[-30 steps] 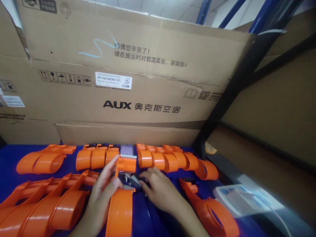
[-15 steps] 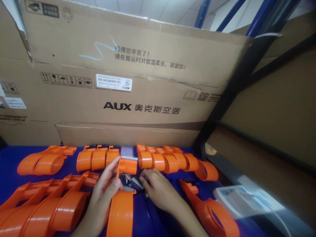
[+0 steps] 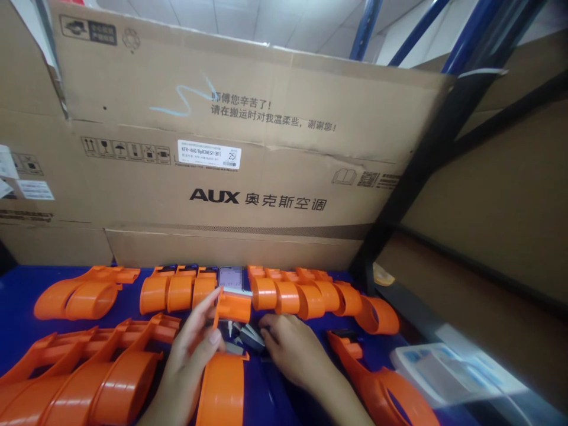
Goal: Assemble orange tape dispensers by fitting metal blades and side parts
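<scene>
My left hand (image 3: 195,352) is closed on an orange plastic part (image 3: 222,387), which has a wide curved band at the bottom and a bracket-like end at the top. Thumb and fingers grip it along its left side. Small grey and metallic pieces show in the gap between its upper end and the band. At the right of that gap, my right hand (image 3: 290,349) has its fingers curled around a small dark grey piece (image 3: 252,338). How far this piece touches the orange part cannot be made out.
Similar orange parts (image 3: 126,378) lie in a row at left, with more orange parts (image 3: 310,299) along the back. A phone-like screen (image 3: 231,277) stands behind my hands. A large cardboard panel (image 3: 266,160) closes off the back. At right are a white power strip (image 3: 426,370) and a dark metal post (image 3: 399,183).
The view has shifted slightly, so everything sits a little lower and further right. Both hands keep nearly the same grip and position on the pieces.
</scene>
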`<state>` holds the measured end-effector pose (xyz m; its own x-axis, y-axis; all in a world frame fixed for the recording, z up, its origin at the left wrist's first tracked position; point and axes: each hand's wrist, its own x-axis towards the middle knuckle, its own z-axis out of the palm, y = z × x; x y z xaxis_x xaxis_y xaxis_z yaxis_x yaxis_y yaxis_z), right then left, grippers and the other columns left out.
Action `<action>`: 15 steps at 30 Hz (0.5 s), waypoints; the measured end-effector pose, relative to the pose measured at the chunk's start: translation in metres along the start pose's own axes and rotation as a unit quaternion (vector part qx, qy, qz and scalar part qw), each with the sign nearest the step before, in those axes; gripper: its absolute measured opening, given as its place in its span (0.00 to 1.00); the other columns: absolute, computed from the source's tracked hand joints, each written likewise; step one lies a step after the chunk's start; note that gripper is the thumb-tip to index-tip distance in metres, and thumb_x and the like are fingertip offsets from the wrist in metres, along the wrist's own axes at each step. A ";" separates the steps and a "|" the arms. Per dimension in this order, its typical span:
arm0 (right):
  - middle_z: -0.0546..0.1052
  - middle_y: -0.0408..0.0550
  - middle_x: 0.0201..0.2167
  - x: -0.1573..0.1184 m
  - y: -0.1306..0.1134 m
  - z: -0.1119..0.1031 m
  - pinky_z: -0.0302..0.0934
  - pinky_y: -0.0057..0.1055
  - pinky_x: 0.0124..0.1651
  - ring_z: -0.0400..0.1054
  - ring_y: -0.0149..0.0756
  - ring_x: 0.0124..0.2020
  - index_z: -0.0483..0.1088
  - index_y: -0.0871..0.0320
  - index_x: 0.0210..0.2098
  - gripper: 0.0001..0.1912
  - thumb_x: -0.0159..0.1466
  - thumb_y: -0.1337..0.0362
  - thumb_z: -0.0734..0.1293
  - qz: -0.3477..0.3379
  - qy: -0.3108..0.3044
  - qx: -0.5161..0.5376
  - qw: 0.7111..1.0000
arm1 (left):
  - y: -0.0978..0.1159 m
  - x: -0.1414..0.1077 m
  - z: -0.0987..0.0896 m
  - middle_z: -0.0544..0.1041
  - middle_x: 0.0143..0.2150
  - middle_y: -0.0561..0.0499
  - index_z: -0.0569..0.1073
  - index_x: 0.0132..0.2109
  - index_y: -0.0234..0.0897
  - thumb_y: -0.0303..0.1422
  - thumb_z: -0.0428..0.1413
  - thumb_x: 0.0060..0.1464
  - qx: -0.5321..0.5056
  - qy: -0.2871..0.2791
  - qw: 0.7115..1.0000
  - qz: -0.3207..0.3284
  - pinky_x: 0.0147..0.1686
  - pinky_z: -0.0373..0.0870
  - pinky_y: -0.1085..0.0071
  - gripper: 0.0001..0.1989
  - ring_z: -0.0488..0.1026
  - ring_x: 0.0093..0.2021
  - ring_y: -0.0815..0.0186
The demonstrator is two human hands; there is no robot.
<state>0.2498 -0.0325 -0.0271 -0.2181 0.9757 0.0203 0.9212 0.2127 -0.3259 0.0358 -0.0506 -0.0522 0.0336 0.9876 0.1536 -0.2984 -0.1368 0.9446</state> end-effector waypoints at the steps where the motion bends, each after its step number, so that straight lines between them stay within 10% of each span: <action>1: 0.83 0.52 0.41 0.000 0.000 0.000 0.58 0.32 0.40 0.76 0.45 0.43 0.79 0.53 0.41 0.11 0.70 0.63 0.63 -0.001 0.000 -0.001 1.000 | -0.001 0.000 0.000 0.79 0.30 0.51 0.62 0.72 0.40 0.44 0.62 0.56 0.001 0.000 1.000 0.000 0.31 0.67 0.70 0.39 0.68 0.26 0.65; 15: 0.83 0.52 0.40 -0.002 -0.004 0.000 0.59 0.32 0.38 0.77 0.45 0.43 0.78 0.53 0.40 0.09 0.67 0.58 0.66 0.013 -0.002 -0.034 0.999 | -0.003 -0.001 0.001 0.81 0.43 0.46 0.66 0.70 0.44 0.44 0.62 0.56 0.009 0.007 1.000 0.014 0.32 0.70 0.70 0.36 0.70 0.26 0.67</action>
<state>0.2469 -0.0352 -0.0256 -0.1961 0.9805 0.0083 0.9459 0.1914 -0.2622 0.0373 -0.0515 -0.0547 0.0122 0.9843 0.1759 -0.2826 -0.1654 0.9449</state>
